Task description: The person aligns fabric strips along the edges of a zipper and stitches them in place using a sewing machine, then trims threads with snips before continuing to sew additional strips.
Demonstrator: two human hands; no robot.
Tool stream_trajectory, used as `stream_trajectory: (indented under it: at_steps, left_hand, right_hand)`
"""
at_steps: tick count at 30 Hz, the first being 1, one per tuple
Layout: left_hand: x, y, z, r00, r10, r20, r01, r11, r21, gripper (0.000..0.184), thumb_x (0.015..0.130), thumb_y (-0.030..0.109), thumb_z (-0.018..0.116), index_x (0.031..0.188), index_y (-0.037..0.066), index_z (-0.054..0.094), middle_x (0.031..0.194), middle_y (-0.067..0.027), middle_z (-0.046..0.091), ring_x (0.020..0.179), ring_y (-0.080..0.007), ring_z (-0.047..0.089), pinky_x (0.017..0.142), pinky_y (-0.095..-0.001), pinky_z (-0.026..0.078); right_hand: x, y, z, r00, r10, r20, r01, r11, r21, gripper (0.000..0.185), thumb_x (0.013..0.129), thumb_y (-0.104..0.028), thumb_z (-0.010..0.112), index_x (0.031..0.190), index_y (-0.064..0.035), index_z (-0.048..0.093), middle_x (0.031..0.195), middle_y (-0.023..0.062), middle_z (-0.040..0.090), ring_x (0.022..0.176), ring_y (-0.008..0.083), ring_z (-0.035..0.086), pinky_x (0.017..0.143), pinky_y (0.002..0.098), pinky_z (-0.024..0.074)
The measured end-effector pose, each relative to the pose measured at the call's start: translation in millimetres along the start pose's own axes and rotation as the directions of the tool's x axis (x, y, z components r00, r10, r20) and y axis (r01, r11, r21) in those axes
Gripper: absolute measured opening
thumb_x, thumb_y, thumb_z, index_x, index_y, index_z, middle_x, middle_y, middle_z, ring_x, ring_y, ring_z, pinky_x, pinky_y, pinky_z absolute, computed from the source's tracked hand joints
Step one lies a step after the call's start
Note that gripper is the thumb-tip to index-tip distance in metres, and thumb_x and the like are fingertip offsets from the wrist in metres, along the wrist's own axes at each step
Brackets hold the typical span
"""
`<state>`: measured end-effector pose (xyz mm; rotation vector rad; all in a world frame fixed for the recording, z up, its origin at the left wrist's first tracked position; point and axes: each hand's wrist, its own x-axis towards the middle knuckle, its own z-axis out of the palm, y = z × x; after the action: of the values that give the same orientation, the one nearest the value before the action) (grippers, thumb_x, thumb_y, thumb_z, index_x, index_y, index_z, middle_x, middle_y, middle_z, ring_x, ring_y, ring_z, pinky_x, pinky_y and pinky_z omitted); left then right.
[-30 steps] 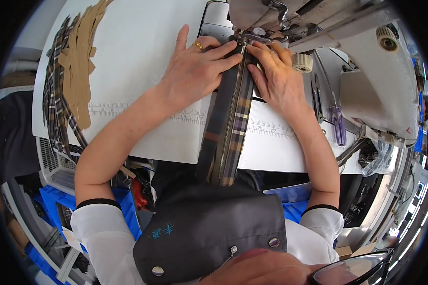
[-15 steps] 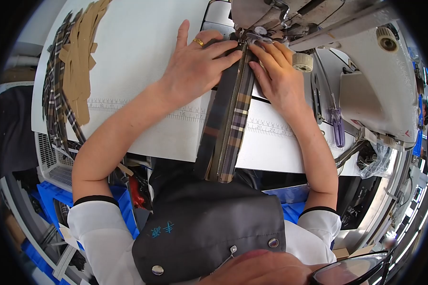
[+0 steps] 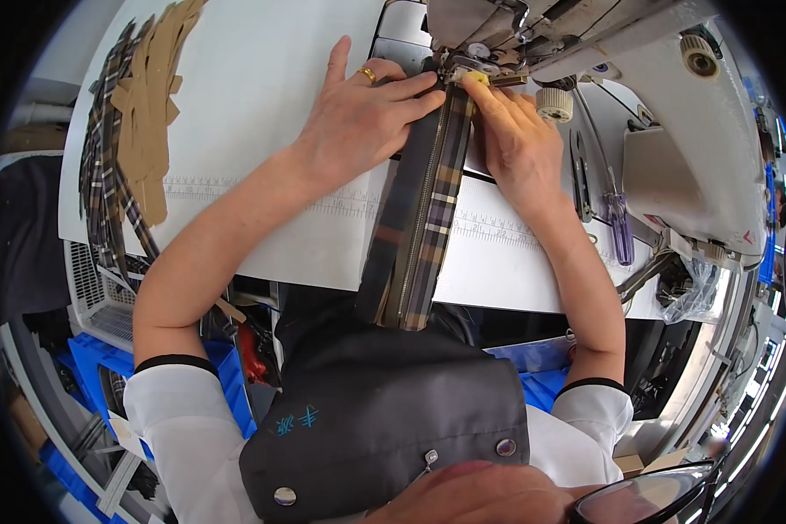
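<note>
A long strip of dark and plaid fabric with a metal zipper (image 3: 429,210) runs from the sewing machine's (image 3: 472,57) foot down over the table edge toward my lap. My left hand (image 3: 358,109) lies on the strip's left side, fingers spread, a gold ring on one finger. Against the strip's right side near the foot is my right hand (image 3: 524,144), its index finger stretched to a small yellow spot (image 3: 474,79) by the foot. The other fingers reach toward a short metal bar (image 3: 509,80) and are partly hidden; I cannot make out anything held.
On the left lie plaid strips (image 3: 105,166) and brown paper-like strips (image 3: 144,113). A printed ruler (image 3: 489,225) crosses the white table (image 3: 253,105). To the right are a purple-handled screwdriver (image 3: 620,227), tweezers (image 3: 581,175) and the machine's arm (image 3: 707,148).
My right hand has shifted slightly right, its index finger now pointing at the yellow spot and its thumb off the fabric. The strip has moved slightly toward the machine. My left hand has hardly moved.
</note>
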<state>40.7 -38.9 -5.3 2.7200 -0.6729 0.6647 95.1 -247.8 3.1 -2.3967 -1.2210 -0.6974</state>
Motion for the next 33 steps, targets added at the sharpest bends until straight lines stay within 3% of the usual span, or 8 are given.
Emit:
stream_trajectory:
  at_steps: [6,9,13,16,21,27,31,33]
  left_hand:
    - [1,0,-1,1.000,0.006,0.020,-0.007,1.000,0.012,0.038,0.072,0.010,0.066,0.109,0.022,0.065,0.117,0.0079,0.061,0.103,-0.0144,0.051,0.105,-0.0618,0.017]
    - [2,-1,-2,0.999,-0.010,0.045,0.011,1.000,-0.010,0.044,0.073,0.007,0.063,0.113,0.023,0.064,0.121,0.0064,0.059,0.103,-0.0158,0.052,0.105,-0.0613,0.015]
    - [2,-2,-2,0.998,-0.017,0.065,0.018,1.000,-0.019,0.047,0.073,0.005,0.062,0.116,0.023,0.063,0.124,0.0056,0.058,0.104,-0.0165,0.052,0.105,-0.0614,0.014]
    - [3,-1,-1,1.000,-0.011,0.022,0.011,1.000,-0.003,0.036,0.075,0.012,0.066,0.109,0.023,0.065,0.118,0.0072,0.061,0.104,-0.0153,0.051,0.106,-0.0615,0.017]
    - [3,-2,-1,1.000,-0.006,0.025,0.006,1.000,-0.003,0.036,0.075,0.012,0.065,0.110,0.023,0.065,0.118,0.0072,0.060,0.104,-0.0155,0.051,0.105,-0.0615,0.017]
    - [3,-6,5,1.000,0.031,0.004,-0.031,0.998,0.047,0.036,0.075,0.013,0.065,0.110,0.023,0.065,0.118,0.0074,0.060,0.105,-0.0161,0.052,0.103,-0.0620,0.018]
    - [4,-4,5,0.997,0.055,-0.046,-0.050,0.994,0.101,0.036,0.075,0.012,0.065,0.110,0.021,0.064,0.117,0.0060,0.060,0.107,-0.0160,0.052,0.101,-0.0629,0.019]
    - [5,1,-3,0.993,0.107,-0.058,-0.101,0.990,0.103,0.035,0.080,0.012,0.062,0.114,0.018,0.062,0.119,0.0025,0.060,0.108,-0.0173,0.052,0.103,-0.0606,0.016]
  right_hand:
    - [0,-4,-3,0.999,-0.015,0.046,0.018,0.997,-0.074,0.045,0.071,-0.005,0.063,0.115,-0.0151,0.062,0.071,0.0007,0.061,0.069,0.0192,0.058,0.073,0.0324,0.0443]
    - [2,-6,-8,0.992,0.012,0.129,0.002,0.994,-0.105,0.044,0.076,0.001,0.059,0.118,-0.0130,0.059,0.101,0.0047,0.064,0.089,0.0221,0.061,0.067,0.0311,0.0486]
    - [2,-6,-8,0.988,0.025,0.149,-0.008,0.994,-0.109,0.043,0.075,0.000,0.060,0.116,-0.0126,0.059,0.101,0.0045,0.064,0.089,0.0217,0.060,0.066,0.0310,0.0485]
    - [2,-7,-8,0.989,0.026,0.148,-0.011,0.994,-0.106,0.042,0.075,0.000,0.060,0.115,-0.0124,0.059,0.101,0.0046,0.064,0.088,0.0215,0.060,0.066,0.0309,0.0485]
    - [2,-7,-8,0.989,0.036,0.145,-0.024,0.996,-0.085,0.043,0.074,0.002,0.060,0.115,-0.0125,0.060,0.101,0.0048,0.064,0.088,0.0219,0.060,0.066,0.0308,0.0486]
    - [3,-7,-8,0.996,0.024,0.085,-0.017,0.996,-0.084,0.037,0.076,0.002,0.060,0.111,-0.0106,0.062,0.099,0.0064,0.065,0.090,0.0239,0.061,0.072,0.0323,0.0489]
    - [0,-5,-15,0.981,0.139,0.133,-0.167,0.957,0.236,0.028,0.082,0.001,0.058,0.109,-0.0046,0.062,0.105,0.0116,0.064,0.097,0.0250,0.061,0.085,0.0322,0.0473]
    - [-12,-8,-20,0.947,0.273,0.169,-0.321,0.808,0.494,0.029,0.080,-0.003,0.061,0.108,-0.0055,0.063,0.105,0.0123,0.063,0.093,0.0263,0.061,0.085,0.0338,0.0479]
